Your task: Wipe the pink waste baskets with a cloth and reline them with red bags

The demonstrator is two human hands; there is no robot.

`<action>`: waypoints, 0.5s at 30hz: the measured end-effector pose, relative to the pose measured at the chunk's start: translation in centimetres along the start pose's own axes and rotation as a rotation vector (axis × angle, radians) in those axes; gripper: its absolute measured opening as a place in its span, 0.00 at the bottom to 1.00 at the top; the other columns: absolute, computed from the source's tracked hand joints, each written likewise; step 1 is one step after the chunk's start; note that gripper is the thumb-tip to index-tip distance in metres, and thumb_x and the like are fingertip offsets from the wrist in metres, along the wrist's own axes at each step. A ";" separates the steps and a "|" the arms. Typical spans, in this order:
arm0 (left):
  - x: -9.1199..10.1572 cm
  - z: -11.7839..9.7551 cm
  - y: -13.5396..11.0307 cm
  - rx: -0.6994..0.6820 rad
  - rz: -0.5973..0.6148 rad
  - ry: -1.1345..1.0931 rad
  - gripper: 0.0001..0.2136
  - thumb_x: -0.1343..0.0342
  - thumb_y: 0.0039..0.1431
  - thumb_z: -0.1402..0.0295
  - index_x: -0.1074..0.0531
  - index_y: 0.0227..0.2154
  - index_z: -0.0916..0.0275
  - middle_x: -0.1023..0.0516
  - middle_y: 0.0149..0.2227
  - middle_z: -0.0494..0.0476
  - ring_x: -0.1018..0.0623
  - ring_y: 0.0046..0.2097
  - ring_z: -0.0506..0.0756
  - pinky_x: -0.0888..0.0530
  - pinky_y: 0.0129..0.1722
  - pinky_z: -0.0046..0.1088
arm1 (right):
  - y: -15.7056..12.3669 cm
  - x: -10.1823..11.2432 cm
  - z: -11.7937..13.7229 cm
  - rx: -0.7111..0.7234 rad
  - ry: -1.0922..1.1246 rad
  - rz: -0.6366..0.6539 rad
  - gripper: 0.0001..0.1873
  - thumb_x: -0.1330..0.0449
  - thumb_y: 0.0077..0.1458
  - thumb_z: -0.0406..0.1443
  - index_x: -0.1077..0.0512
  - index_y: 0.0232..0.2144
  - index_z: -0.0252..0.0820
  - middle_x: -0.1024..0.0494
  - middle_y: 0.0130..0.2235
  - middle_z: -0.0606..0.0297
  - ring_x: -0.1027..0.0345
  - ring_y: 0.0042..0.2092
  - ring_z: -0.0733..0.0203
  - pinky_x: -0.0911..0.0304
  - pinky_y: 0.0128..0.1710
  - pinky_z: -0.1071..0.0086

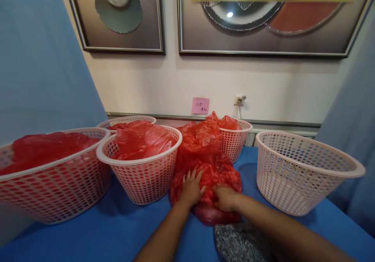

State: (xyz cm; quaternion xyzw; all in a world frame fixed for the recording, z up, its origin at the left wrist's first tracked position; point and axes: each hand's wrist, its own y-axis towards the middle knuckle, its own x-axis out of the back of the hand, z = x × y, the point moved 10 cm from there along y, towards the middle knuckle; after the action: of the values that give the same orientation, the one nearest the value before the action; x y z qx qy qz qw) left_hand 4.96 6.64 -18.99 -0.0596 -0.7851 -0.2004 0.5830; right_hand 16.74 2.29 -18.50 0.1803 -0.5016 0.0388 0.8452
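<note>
A full-looking red plastic bag stands on the blue table between the baskets, its crumpled top rising toward the wall. My left hand lies flat against the bag's front with its fingers spread. To its right, my right hand is curled into the plastic, fingers bent and partly hidden in the folds. What the bag contains cannot be made out. Under my right forearm is a speckled grey and black fabric-like thing at the table's near edge.
Pink perforated baskets holding red plastic stand left, centre-left, behind it and back right. At right stands an unlined basket. The wall bears a pink note, a plugged socket and framed pictures. Blue cloth hangs at both sides.
</note>
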 end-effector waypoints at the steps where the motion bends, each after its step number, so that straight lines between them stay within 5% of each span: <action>1: -1.0 0.9 0.1 0.022 0.038 0.002 0.32 0.42 0.58 0.69 0.36 0.67 0.58 0.38 0.70 0.67 0.41 0.71 0.71 0.42 0.67 0.57 | 0.4 1.4 0.5 0.023 -0.023 -0.012 0.20 0.31 0.38 0.31 0.19 0.39 0.45 0.17 0.42 0.55 0.22 0.44 0.42 0.28 0.46 0.56; 3: -2.2 1.9 0.1 0.041 0.058 -0.003 0.30 0.45 0.56 0.74 0.32 0.64 0.62 0.30 0.65 0.70 0.36 0.69 0.71 0.40 0.66 0.55 | 2.1 5.2 1.8 0.072 -0.060 -0.077 0.25 0.35 0.50 0.37 0.23 0.52 0.43 0.23 0.55 0.50 0.29 0.56 0.40 0.33 0.57 0.51; 5: -2.7 2.4 0.0 0.049 0.052 -0.013 0.29 0.45 0.56 0.74 0.31 0.63 0.63 0.28 0.64 0.69 0.36 0.69 0.70 0.39 0.66 0.53 | 4.5 9.4 3.6 0.123 -0.085 -0.174 0.31 0.44 0.62 0.42 0.35 0.65 0.41 0.40 0.69 0.50 0.45 0.68 0.41 0.45 0.66 0.46; 7: -2.6 2.3 -0.2 0.050 0.028 -0.024 0.32 0.45 0.55 0.73 0.34 0.65 0.63 0.31 0.65 0.68 0.36 0.69 0.69 0.40 0.67 0.50 | 6.9 13.0 5.8 0.187 -0.158 -0.331 0.31 0.47 0.65 0.43 0.41 0.69 0.45 0.49 0.73 0.54 0.56 0.72 0.43 0.52 0.69 0.44; 9: -2.1 2.2 -0.5 0.060 -0.007 -0.031 0.37 0.44 0.53 0.75 0.39 0.68 0.64 0.34 0.67 0.68 0.37 0.69 0.67 0.41 0.69 0.47 | 9.1 14.2 6.8 0.172 -0.245 -0.434 0.31 0.47 0.66 0.44 0.41 0.69 0.51 0.55 0.74 0.56 0.65 0.74 0.41 0.56 0.68 0.40; 11: -1.5 2.1 -0.8 0.082 -0.049 -0.034 0.40 0.45 0.52 0.77 0.45 0.70 0.67 0.38 0.70 0.70 0.39 0.71 0.66 0.43 0.70 0.46 | 11.2 11.7 6.0 0.090 -0.264 -0.345 0.29 0.45 0.66 0.44 0.39 0.68 0.55 0.59 0.75 0.59 0.71 0.75 0.39 0.59 0.67 0.37; 13: -0.8 2.0 -1.2 0.111 -0.102 -0.031 0.41 0.46 0.53 0.76 0.50 0.72 0.68 0.47 0.73 0.70 0.46 0.74 0.66 0.45 0.71 0.48 | 12.3 6.4 4.0 -0.006 -0.208 -0.120 0.25 0.43 0.66 0.43 0.33 0.64 0.54 0.57 0.75 0.58 0.72 0.75 0.38 0.58 0.66 0.36; 15: 0.3 1.8 -1.5 0.123 -0.198 -0.022 0.43 0.44 0.56 0.73 0.55 0.73 0.66 0.56 0.76 0.68 0.54 0.75 0.67 0.48 0.71 0.51 | 11.8 1.5 2.2 -0.049 -0.154 0.020 0.16 0.40 0.64 0.42 0.23 0.52 0.47 0.40 0.70 0.53 0.55 0.71 0.34 0.47 0.63 0.38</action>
State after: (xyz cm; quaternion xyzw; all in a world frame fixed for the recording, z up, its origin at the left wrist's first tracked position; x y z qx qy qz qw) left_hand 2.78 5.87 -19.52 0.0520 -0.8042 -0.2079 0.5544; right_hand 12.72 12.36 -13.14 0.1569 -0.5676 0.0210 0.8080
